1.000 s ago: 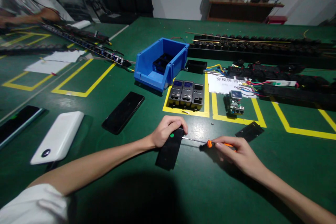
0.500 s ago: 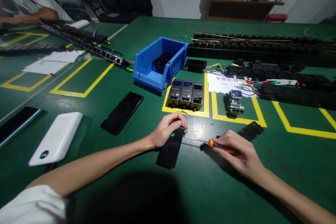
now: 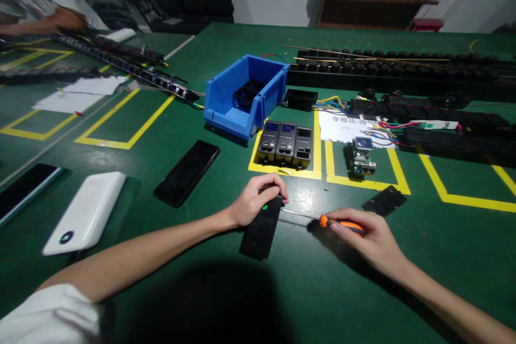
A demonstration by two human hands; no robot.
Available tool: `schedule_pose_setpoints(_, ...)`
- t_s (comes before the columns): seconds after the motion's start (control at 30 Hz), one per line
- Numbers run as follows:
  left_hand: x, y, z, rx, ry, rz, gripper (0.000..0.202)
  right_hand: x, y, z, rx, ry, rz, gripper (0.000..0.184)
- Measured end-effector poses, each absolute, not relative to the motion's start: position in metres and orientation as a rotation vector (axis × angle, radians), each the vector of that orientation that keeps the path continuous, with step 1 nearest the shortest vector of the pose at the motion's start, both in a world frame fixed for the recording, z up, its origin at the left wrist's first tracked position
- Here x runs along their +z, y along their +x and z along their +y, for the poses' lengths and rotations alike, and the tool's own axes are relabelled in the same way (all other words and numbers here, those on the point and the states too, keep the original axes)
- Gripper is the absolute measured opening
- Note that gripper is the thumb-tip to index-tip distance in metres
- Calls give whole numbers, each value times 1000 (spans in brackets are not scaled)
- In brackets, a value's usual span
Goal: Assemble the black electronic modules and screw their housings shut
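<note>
My left hand (image 3: 260, 200) is closed around the upper end of a flat black panel (image 3: 261, 234) with a green dot, which slants down onto the table. In my right hand (image 3: 365, 236) is a screwdriver (image 3: 346, 224) with an orange and black handle. Its thin shaft points left, and the tip meets the panel's right edge close to my left fingers. Whether a screw sits at the tip is too small to tell. A second black plate (image 3: 385, 201) lies just beyond my right hand.
Three black modules (image 3: 285, 144) stand in a yellow-taped box, beside a bare circuit board (image 3: 363, 158). Behind is a blue bin (image 3: 245, 98) with black parts. Wired black strips (image 3: 435, 110) lie right. Phones (image 3: 187, 173) and a white power bank (image 3: 85, 214) lie left. Another person sits far left.
The fingers of my right hand have shifted on the screwdriver handle, showing more of its orange. My left hand and the panel stay almost where they were.
</note>
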State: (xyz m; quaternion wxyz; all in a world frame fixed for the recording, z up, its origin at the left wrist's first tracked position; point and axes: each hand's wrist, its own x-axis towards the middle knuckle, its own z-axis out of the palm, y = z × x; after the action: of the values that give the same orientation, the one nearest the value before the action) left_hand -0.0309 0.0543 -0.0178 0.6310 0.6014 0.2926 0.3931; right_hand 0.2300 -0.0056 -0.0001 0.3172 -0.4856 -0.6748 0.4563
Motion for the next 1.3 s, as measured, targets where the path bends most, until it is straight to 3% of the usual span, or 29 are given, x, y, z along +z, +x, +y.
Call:
schedule_pose_setpoints(0.27, -20, -30, 54, 918, 1355, 655, 22, -6, 235, -7, 731, -938, -2051, 24)
schedule_pose_setpoints(0.53, -18, -31, 53, 907, 1390, 668, 24, -5, 235, -2, 615, -818, -2128, 30)
schedule_pose_setpoints(0.9, -4, -32, 40, 838, 1779, 925, 49, -7, 236, -3, 592, -791, -2124, 33)
schedule_pose_setpoints(1.13, -7, -38, 44, 820, 1675, 801, 21, -5, 235, -6, 597, -838, -2084, 28)
schedule_pose_setpoints(1.3, -10, -41, 53, 767, 1543, 762, 28, -7, 236, -7, 620, -924, -2000, 24)
